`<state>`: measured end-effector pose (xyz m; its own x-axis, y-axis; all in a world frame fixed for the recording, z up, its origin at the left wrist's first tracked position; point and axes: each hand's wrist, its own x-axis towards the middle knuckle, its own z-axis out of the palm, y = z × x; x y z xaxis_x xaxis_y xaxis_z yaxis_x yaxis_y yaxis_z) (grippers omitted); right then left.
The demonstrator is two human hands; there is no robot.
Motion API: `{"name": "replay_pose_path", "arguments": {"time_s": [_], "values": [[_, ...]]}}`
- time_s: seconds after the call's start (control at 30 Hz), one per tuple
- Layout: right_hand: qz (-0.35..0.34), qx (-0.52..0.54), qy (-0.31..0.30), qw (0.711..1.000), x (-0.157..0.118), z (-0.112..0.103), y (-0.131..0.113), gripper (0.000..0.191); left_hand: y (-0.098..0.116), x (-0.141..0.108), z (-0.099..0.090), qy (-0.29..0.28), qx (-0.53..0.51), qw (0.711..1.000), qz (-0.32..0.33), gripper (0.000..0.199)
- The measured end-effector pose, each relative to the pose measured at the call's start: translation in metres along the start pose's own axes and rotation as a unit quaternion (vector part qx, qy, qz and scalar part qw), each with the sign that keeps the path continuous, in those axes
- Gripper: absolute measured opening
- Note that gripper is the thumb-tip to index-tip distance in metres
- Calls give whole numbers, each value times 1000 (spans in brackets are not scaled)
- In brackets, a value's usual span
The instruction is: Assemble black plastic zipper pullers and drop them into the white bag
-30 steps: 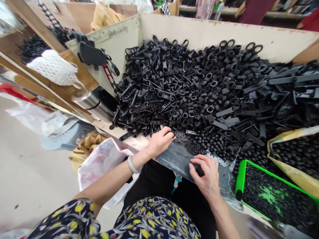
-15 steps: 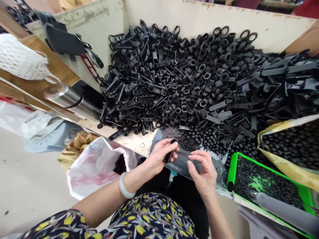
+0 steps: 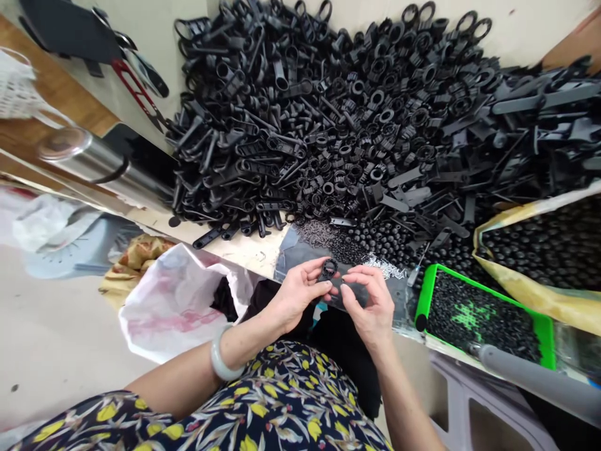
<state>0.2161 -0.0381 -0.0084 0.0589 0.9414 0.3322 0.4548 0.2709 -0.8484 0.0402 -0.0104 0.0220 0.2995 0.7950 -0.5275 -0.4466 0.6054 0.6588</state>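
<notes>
Left hand: fingers and thumb of the left hand (image 3: pixel 298 297) pinch a black ring-ended part (image 3: pixel 323 275), at the lower middle of the frame, ring upward.
Right hand: the right hand (image 3: pixel 373 307) is just right of it, thumb and forefinger nearly meeting; too small to tell whether they hold anything.
Good handling: best to grip the part by its body, leave the ring uncovered, steady both wrists and bring the right fingertips in squarely; small pieces could slip.
Grey mat: the mat (image 3: pixel 288 254) lies beneath, on the counter (image 3: pixel 248 250).
Small stock: silver pins (image 3: pixel 387 269) and black balls (image 3: pixel 385 241), right of centre.
Green tray: the tray (image 3: pixel 425 291), lower right.
Black heap: the heap (image 3: pixel 338 125) fills the upper middle.
</notes>
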Motion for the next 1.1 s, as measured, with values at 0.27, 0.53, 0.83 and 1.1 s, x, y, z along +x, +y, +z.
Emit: {"name": "replay_pose_path", "arguments": {"time_s": [0.27, 0.53, 0.83, 1.1], "values": [[-26, -61, -20, 998, 2, 5, -3, 8, -6, -5, -4, 23, -6, 999, -26, 83], [-45, -98, -36, 994, -2, 6, -4, 10, -11, -6, -4, 26, 19, 999, -10, 70], [-62, -100, -28, 993, -3, 5, -3, 14, -10, -10, -4, 1, 82, 997, 3, 78], [-66, -83, -21, 994, -4, 4, -2, 17, -2, -11, -1, 13, 93, 995, 21, 65]]}}
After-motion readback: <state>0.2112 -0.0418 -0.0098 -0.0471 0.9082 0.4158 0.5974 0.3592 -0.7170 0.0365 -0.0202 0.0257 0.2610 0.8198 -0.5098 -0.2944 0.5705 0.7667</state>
